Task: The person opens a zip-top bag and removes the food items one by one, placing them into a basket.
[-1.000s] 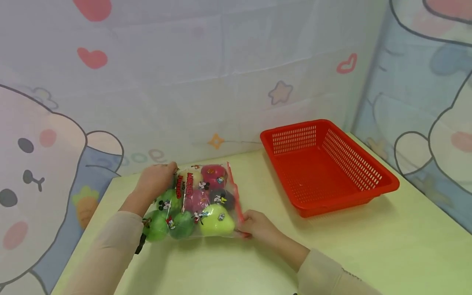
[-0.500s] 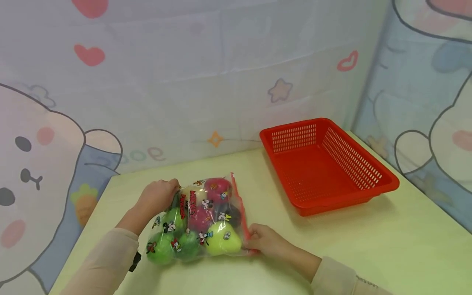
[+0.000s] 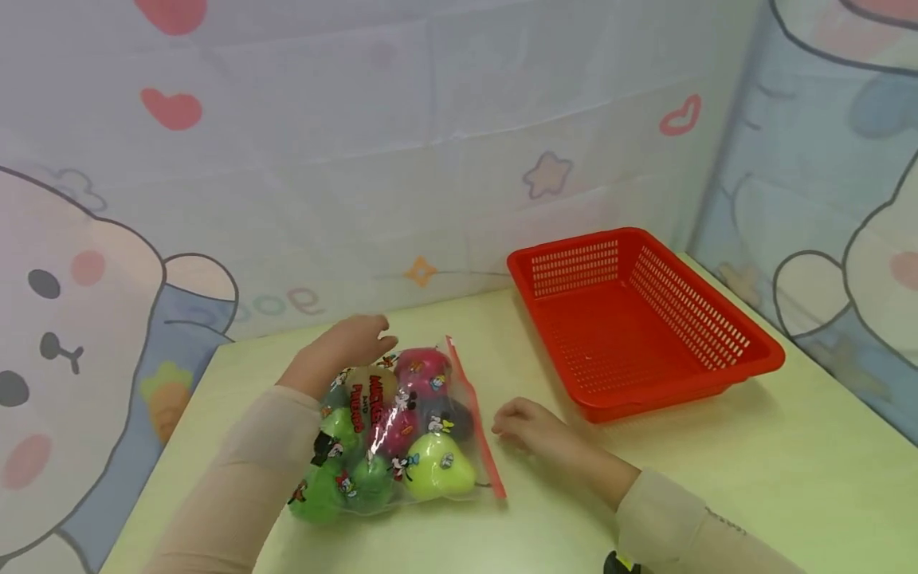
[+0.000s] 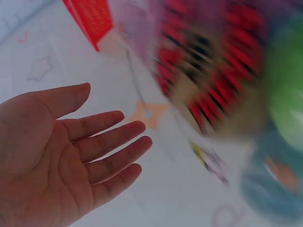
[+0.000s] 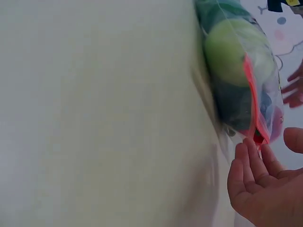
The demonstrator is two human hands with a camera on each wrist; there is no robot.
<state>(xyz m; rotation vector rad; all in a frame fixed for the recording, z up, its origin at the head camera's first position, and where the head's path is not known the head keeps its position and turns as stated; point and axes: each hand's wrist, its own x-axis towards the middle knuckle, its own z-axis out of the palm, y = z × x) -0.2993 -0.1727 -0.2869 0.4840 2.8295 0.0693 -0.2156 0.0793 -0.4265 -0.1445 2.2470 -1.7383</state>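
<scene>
A clear zip bag (image 3: pixel 387 430) printed with cartoon figures lies on the table, holding several round green, pink, dark and yellow-green items. Above its upper left part hovers the left hand (image 3: pixel 347 348); in the left wrist view that hand (image 4: pixel 71 156) shows relaxed, spread fingers and an empty palm beside the bag (image 4: pixel 227 71). Just right of the red zip edge is the right hand (image 3: pixel 538 430), fingers loosely bent and holding nothing. The right wrist view has this hand (image 5: pixel 270 182) close to the zip end of the bag (image 5: pixel 236 56); whether a fingertip touches it I cannot tell.
An empty red plastic basket (image 3: pixel 620 335) stands at the back right of the pale table (image 3: pixel 430 542). Behind the table hangs a white printed cloth (image 3: pixel 323 175), with another printed cloth (image 3: pixel 825 207) along the right side.
Both hands have let go of the bag. The left hand has moved up and right over it, the right hand slightly away from the zip edge. The bag came nearer, then came to lie flatter.
</scene>
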